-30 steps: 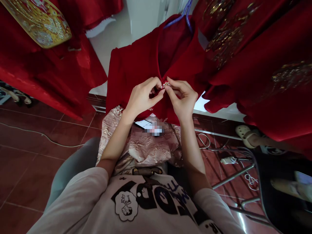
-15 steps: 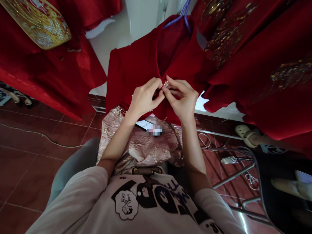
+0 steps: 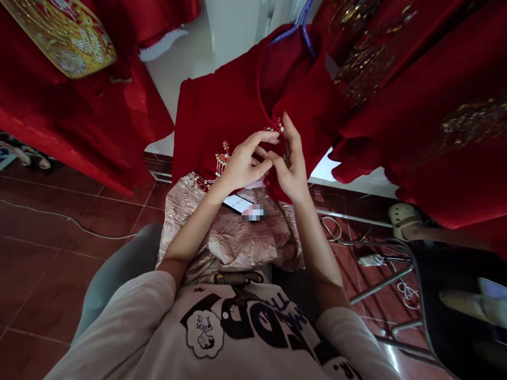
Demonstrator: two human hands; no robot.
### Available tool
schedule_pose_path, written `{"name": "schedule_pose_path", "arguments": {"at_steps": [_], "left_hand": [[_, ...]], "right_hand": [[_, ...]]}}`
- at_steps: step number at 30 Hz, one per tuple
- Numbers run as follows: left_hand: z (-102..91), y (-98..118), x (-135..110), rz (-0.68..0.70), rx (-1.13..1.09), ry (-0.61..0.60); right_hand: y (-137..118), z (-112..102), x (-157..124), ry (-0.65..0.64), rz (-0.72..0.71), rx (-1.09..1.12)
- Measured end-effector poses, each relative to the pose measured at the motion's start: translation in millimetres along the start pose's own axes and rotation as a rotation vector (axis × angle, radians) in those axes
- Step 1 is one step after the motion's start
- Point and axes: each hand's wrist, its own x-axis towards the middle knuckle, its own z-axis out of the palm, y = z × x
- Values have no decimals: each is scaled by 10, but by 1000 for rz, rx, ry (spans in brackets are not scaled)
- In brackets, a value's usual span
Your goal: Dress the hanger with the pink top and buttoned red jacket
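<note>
Beaded trim (image 3: 278,125) on red garment (image 3: 214,108) at tips of left fingers (image 3: 264,137), right fingers (image 3: 293,136); both bent, grip unclear.

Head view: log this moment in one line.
left hand, right hand: by beaded ornament | red garment: blue hanger at neckline | phone: on pink fabric

The left grip (image 3: 249,161) and right grip (image 3: 292,171) sit close together over a red garment (image 3: 214,111), fingertips (image 3: 285,117) by a beaded ornament (image 3: 279,125); a phone (image 3: 236,203) lies on pink fabric (image 3: 237,243), a blue hanger (image 3: 305,27) above
</note>
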Motion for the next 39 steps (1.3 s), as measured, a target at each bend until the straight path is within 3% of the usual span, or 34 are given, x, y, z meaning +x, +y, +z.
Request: {"name": "schedule_pose_path", "arguments": {"at_steps": [7,10,14,18,23,28,31,35,39], "left_hand": [[67,-190,20,-36,-146,-77],[48,-236,20,-63,-130,-94],[36,-285,3,-87,-88,-152],[82,-352,1,-80,-56,-184],[103,-392,18,-88,17,-165],[-244,-221,2,-177,-120,-278],[-569,-179,-26,-243,-101,-154],[-899,-319,-82,-283,-22,47],[-1003,-430,-133,-377,-23,3]], "right_hand": [[-37,-133,-64,-144,-26,-68],[3,-344,-82,-219,6,-70],[-4,-723,-119,-118,127,-195],[-241,-976,-142,-38,180,-233],[-527,-1061,-169,-153,194,-43],[-527,-1103,-166,-344,241,118],[-505,-1086,-157,-369,266,147],[-525,-1018,-136,-355,266,139],[-552,-965,-119,-340,282,168]]}}
